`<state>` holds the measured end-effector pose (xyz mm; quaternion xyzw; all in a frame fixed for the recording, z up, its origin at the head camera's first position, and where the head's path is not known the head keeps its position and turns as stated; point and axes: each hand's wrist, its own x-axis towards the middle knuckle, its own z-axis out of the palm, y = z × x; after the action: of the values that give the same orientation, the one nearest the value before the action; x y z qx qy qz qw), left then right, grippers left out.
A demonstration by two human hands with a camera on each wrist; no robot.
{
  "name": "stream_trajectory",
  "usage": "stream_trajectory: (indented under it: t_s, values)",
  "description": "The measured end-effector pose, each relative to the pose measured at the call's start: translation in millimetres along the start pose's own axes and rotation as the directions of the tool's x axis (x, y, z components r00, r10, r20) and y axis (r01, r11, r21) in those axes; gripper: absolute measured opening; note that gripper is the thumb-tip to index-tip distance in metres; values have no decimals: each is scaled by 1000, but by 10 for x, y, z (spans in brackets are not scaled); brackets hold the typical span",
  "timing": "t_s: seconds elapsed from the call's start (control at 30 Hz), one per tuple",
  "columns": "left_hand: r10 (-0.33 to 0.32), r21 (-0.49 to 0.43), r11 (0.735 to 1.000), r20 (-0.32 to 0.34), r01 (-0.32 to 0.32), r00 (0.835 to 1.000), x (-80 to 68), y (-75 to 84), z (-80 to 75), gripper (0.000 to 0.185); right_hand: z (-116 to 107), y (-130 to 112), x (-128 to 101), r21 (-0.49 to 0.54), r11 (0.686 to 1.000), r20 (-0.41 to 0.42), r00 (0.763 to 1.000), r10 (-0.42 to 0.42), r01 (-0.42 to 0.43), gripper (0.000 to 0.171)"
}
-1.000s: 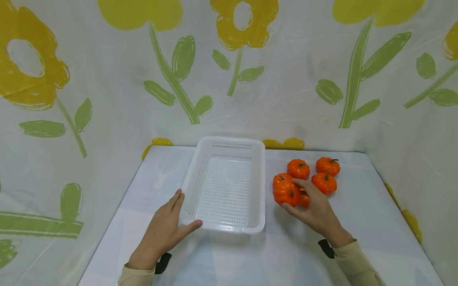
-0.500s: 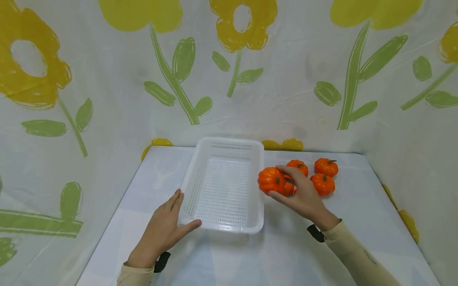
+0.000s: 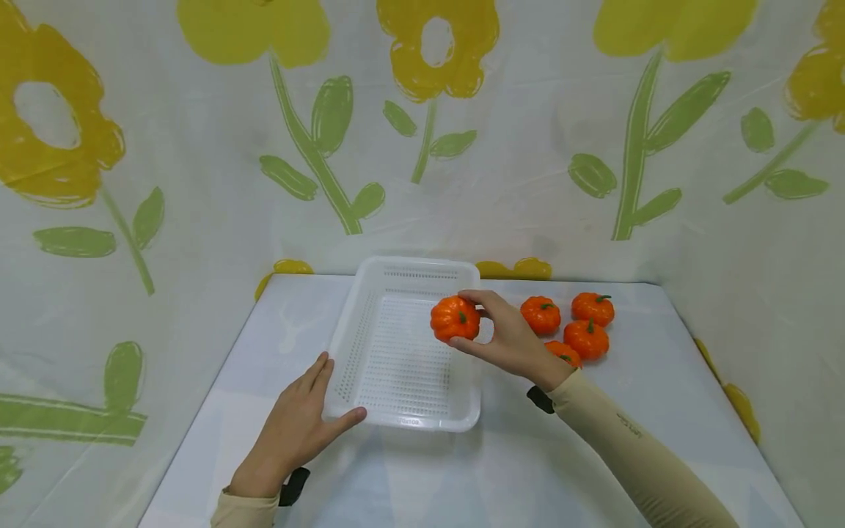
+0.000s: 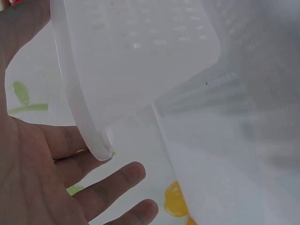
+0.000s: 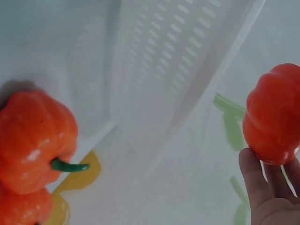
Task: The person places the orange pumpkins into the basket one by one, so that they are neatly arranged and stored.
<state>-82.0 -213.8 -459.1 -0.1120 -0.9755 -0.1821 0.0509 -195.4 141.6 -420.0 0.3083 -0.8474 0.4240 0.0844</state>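
The left hand (image 3: pixel 300 429) lay flat against the near left corner of the white perforated plastic basket (image 3: pixel 370 339), fingers straight along its wall and thumb on the near rim, apparently bracing it against sliding on the white table (image 3: pixel 515 469). The right hand (image 3: pixel 508 339), forearm reaching in from the basket's right, pinched a small orange toy pumpkin (image 3: pixel 455 318) between thumb and fingertips above the basket's far right interior. Four more orange pumpkins (image 3: pixel 571 326) sat clustered just right of the basket.
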Motion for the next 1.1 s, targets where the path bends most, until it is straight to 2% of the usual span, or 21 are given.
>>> stream_trajectory:
  t_s: [0.37, 0.57, 0.67, 0.83, 1.1]
  values:
    - [-32, -1, 999, 22, 32, 999, 16, 16, 8, 108, 307, -196, 494, -13, 1000, 74, 997, -6, 7, 75]
    - [-45, 5, 999, 33, 45, 998, 23, 20, 5, 108, 517, -287, 693, -27, 999, 175, 984, 37, -33, 74]
    - [-26, 9, 1000, 15, 26, 1000, 22, 11, 5, 107, 649, -312, 756, -31, 998, 250, 966, 69, -63, 73]
    - [-5, 3, 1000, 1, 5, 1000, 22, -6, 25, 106, 889, -317, 785, -68, 994, 377, 920, 108, -89, 69]
    - [-22, -8, 1000, 18, 22, 1000, 9, 5, 12, 105, 1151, -358, 712, -132, 985, 486, 859, 161, -110, 69]
